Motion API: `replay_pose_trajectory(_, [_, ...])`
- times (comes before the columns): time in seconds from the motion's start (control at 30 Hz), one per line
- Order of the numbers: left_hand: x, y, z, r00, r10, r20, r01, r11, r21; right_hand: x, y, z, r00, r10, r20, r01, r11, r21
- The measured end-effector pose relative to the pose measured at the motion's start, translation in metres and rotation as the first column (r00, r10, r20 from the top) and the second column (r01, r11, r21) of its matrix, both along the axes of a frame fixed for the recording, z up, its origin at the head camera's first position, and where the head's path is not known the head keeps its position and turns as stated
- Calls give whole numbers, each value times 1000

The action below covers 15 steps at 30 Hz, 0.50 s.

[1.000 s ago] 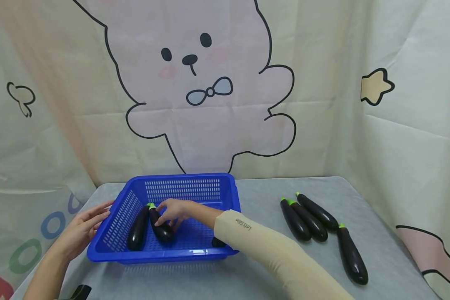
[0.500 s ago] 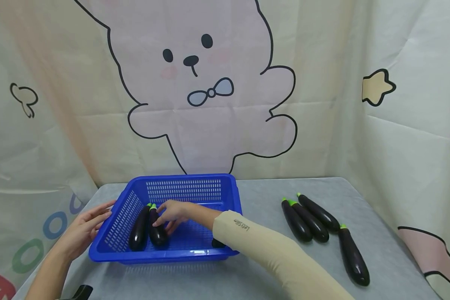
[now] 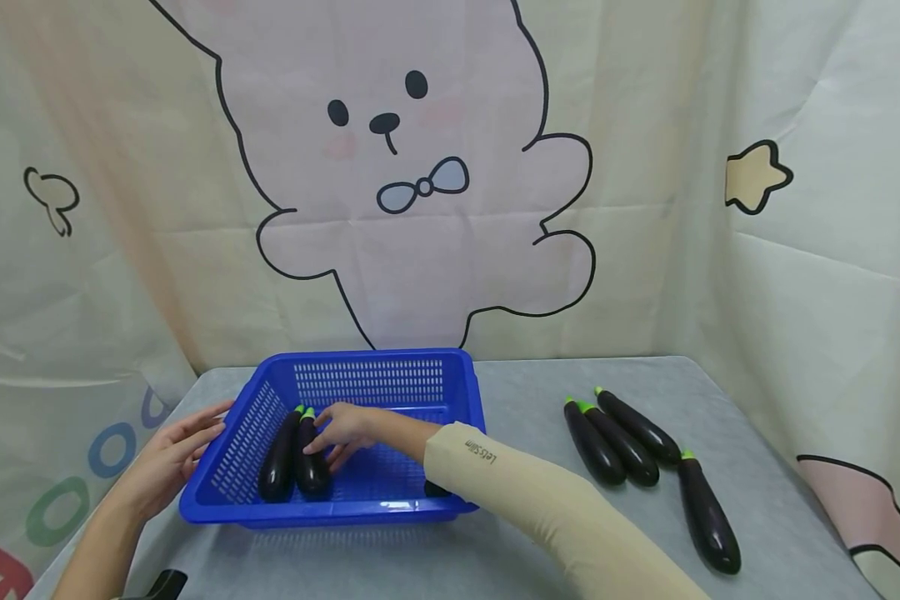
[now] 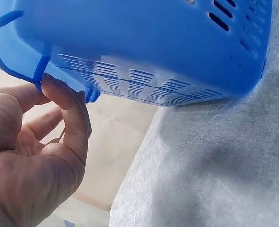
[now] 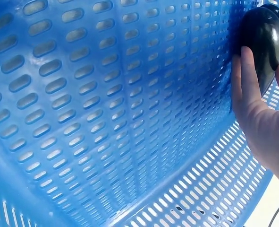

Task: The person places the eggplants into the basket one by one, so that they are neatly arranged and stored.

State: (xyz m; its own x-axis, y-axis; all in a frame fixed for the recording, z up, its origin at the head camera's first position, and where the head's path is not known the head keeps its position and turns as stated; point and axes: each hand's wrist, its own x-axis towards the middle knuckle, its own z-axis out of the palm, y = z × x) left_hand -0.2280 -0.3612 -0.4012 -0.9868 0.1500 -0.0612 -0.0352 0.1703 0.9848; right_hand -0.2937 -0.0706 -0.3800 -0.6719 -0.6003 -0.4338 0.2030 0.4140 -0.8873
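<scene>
From my remote seat, I see the bare right hand (image 3: 345,432) inside the blue perforated plastic basket (image 3: 330,513), its thumb and fingers narrowed around a glossy, dark, elongated eggplant with a green cap (image 3: 313,471). That eggplant lies at the basket's left end, just beside a second dark green-capped eggplant (image 3: 276,467). The bare left hand (image 3: 167,462) holds the basket's left rim with bent fingers. At the basket's right end I make out a dark rounded object (image 3: 437,490), mostly hidden by the beige fabric sleeve (image 3: 555,512) on the right arm. Well apart to the basket's right, four loose glossy dark eggplants (image 3: 627,447) lie on the pale grey cloth-covered table (image 3: 525,417).
</scene>
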Motion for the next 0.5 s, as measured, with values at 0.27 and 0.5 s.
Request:
replay_pose_trajectory(0.27, [0,0,-1,999,14,30,-14,1000,-9,1,1,2,1000,0,-8,0,1000,18])
replay_pose_trajectory(0.5, [0,1,0,999,22,37,-21,1000,-22,1,4,1,999,-2,-44,3,1000,21])
